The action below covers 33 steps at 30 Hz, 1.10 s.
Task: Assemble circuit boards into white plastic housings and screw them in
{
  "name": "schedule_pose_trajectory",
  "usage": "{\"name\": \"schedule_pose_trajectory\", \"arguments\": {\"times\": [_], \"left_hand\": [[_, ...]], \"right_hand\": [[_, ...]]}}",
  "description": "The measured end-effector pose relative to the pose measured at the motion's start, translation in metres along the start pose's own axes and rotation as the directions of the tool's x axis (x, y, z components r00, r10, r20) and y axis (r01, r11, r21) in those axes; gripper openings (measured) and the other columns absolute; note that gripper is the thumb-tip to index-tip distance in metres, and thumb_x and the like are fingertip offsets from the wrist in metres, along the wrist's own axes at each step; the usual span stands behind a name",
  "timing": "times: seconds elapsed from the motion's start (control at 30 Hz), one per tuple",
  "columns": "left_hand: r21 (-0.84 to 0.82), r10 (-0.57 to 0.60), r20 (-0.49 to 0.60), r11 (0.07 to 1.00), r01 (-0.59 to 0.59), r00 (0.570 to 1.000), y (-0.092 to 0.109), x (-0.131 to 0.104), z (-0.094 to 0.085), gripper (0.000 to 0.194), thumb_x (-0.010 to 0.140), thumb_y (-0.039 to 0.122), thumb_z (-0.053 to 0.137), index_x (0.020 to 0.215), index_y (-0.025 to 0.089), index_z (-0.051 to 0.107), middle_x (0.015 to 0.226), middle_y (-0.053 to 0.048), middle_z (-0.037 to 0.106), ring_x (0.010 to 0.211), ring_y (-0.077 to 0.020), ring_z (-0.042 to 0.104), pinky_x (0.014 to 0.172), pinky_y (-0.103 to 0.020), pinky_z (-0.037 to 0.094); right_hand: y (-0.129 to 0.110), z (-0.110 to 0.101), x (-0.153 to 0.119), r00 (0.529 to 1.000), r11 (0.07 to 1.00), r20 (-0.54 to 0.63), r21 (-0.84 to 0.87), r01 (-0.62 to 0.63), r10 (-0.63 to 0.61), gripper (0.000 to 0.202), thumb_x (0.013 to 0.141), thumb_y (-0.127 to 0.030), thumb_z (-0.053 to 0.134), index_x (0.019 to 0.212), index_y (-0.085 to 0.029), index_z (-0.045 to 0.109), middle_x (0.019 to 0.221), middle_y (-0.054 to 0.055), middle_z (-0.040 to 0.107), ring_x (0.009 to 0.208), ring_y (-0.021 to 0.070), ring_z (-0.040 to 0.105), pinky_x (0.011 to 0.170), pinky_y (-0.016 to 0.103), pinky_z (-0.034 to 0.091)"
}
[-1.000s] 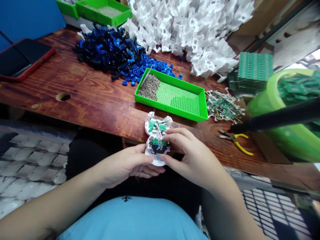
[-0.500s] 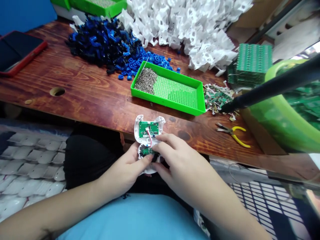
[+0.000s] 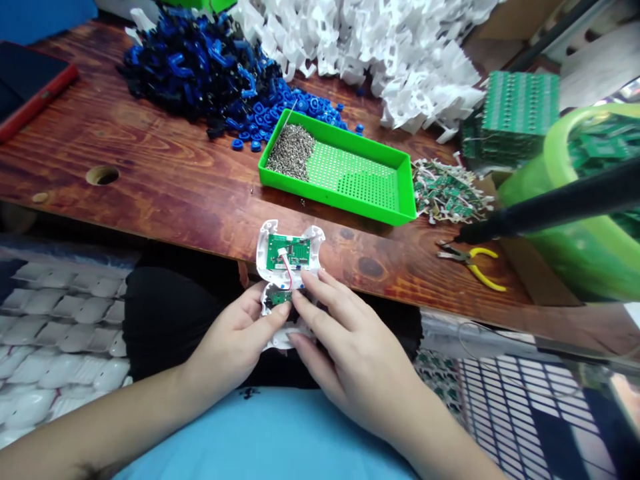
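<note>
A white plastic housing (image 3: 263, 257) lies open at the table's front edge, with a green circuit board (image 3: 300, 252) in its upper half. A red and white wire (image 3: 289, 270) runs from that board down to a small green board (image 3: 280, 298) in the lower half. My left hand (image 3: 243, 320) grips the lower half from the left, its thumb on the small board. My right hand (image 3: 335, 320) is closed around the right side of the housing, fingertips on its middle and lower part; its thumb touches the lower edge.
Beyond stands a green tray (image 3: 335, 199) of small metal parts. Behind are piles of blue parts (image 3: 200, 73) and white parts (image 3: 360, 47). Yellow-handled pliers (image 3: 473, 263) lie right, beneath a black rod (image 3: 550, 200). A phone (image 3: 35, 87) lies left.
The view has shifted slightly, and the housing with both hands appears a little further left. My right fingers have shifted slightly over the housing.
</note>
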<state>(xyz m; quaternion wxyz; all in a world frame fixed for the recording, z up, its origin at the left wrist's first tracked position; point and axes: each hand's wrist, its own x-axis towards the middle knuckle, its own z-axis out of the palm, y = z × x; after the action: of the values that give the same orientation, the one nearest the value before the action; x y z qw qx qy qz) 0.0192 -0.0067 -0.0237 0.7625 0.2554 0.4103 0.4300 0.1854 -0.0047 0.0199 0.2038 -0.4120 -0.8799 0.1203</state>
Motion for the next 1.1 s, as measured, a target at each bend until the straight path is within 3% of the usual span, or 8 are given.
{"name": "schedule_pose_trajectory", "arguments": {"times": [0.07, 0.13, 0.2, 0.33, 0.47, 0.7, 0.97, 1.1], "left_hand": [[-0.020, 0.005, 0.012, 1.000, -0.004, 1.000, -0.001, -0.001, -0.002, 0.031, 0.086, 0.026, 0.061, 0.117, 0.024, 0.059, 0.114, -0.003, 0.068, 0.100, -0.0174, 0.064, 0.081, -0.021, 0.051], [-0.001, 0.024, 0.011, 1.000, -0.024, 1.000, -0.003, -0.002, -0.003, 0.030, 0.086, 0.027, 0.061, 0.116, 0.025, 0.058, 0.111, -0.002, 0.069, 0.099, -0.0164, 0.065, 0.083, -0.021, 0.050], [0.088, 0.088, 0.017, 0.992, -0.089, 0.996, -0.005, -0.004, -0.004, 0.033, 0.088, 0.027, 0.059, 0.120, 0.026, 0.056, 0.113, -0.001, 0.068, 0.103, -0.0152, 0.063, 0.088, -0.019, 0.048], [0.379, 0.250, 0.096, 0.886, -0.267, 0.964, -0.011, -0.010, -0.009, 0.041, 0.090, 0.026, 0.054, 0.131, 0.027, 0.049, 0.131, -0.001, 0.057, 0.115, -0.0150, 0.055, 0.100, -0.020, 0.039], [0.476, 0.279, 0.144, 0.822, -0.313, 0.949, -0.015, -0.015, -0.015, 0.044, 0.092, 0.023, 0.051, 0.134, 0.027, 0.045, 0.140, -0.001, 0.048, 0.115, -0.0138, 0.054, 0.104, -0.020, 0.036], [0.449, 0.287, 0.195, 0.824, -0.346, 0.938, -0.010, -0.013, -0.012, 0.031, 0.092, 0.021, 0.051, 0.122, 0.025, 0.056, 0.122, 0.001, 0.063, 0.107, -0.0114, 0.059, 0.098, -0.016, 0.041], [0.263, 0.103, 0.089, 0.957, -0.123, 0.991, -0.006, -0.009, -0.002, 0.040, 0.089, 0.028, 0.055, 0.129, 0.023, 0.052, 0.119, -0.003, 0.065, 0.105, -0.0156, 0.062, 0.094, -0.020, 0.046], [0.186, 0.052, 0.016, 0.981, -0.054, 0.999, 0.002, -0.005, 0.001, 0.040, 0.085, 0.030, 0.061, 0.124, 0.022, 0.055, 0.119, -0.005, 0.066, 0.106, -0.0206, 0.062, 0.091, -0.024, 0.049]], "right_hand": [[0.003, 0.004, -0.009, 0.980, 0.979, -0.137, 0.164, -0.123, 0.146, 0.038, 0.084, -0.018, 0.058, 0.122, -0.013, 0.056, 0.130, 0.013, 0.052, 0.123, 0.0215, 0.049, 0.106, 0.035, 0.043], [0.005, 0.007, -0.016, 0.892, 0.865, -0.222, 0.416, -0.279, 0.394, 0.034, 0.084, -0.018, 0.059, 0.118, -0.021, 0.055, 0.121, 0.009, 0.056, 0.115, 0.0165, 0.054, 0.099, 0.030, 0.047], [0.005, 0.010, -0.018, 0.807, 0.647, -0.114, 0.667, -0.370, 0.579, 0.026, 0.087, -0.021, 0.057, 0.112, -0.025, 0.055, 0.110, 0.005, 0.061, 0.104, 0.0138, 0.060, 0.090, 0.027, 0.052], [-0.004, 0.015, -0.010, 0.827, 0.352, 0.148, 0.854, -0.383, 0.543, 0.020, 0.086, -0.021, 0.057, 0.106, -0.024, 0.057, 0.098, 0.002, 0.065, 0.089, 0.0107, 0.064, 0.082, 0.022, 0.053], [-0.010, 0.017, -0.002, 0.817, 0.384, 0.114, 0.840, -0.383, 0.565, 0.007, 0.082, -0.016, 0.057, 0.088, -0.019, 0.058, 0.080, -0.001, 0.063, 0.070, 0.0076, 0.061, 0.067, 0.017, 0.051], [-0.015, 0.022, -0.004, 0.803, 0.440, 0.048, 0.816, -0.374, 0.594, 0.004, 0.078, -0.016, 0.056, 0.079, -0.019, 0.054, 0.072, -0.002, 0.057, 0.060, 0.0072, 0.054, 0.057, 0.018, 0.048], [-0.014, 0.034, -0.001, 0.774, 0.385, 0.058, 0.842, -0.377, 0.631, 0.005, 0.081, -0.019, 0.054, 0.079, -0.019, 0.051, 0.071, -0.003, 0.054, 0.060, 0.0058, 0.053, 0.056, 0.016, 0.046], [-0.009, 0.026, -0.002, 0.826, 0.434, 0.089, 0.817, -0.380, 0.557, 0.005, 0.086, -0.023, 0.054, 0.091, -0.021, 0.056, 0.081, 0.000, 0.061, 0.069, 0.0088, 0.060, 0.063, 0.019, 0.051]]}}
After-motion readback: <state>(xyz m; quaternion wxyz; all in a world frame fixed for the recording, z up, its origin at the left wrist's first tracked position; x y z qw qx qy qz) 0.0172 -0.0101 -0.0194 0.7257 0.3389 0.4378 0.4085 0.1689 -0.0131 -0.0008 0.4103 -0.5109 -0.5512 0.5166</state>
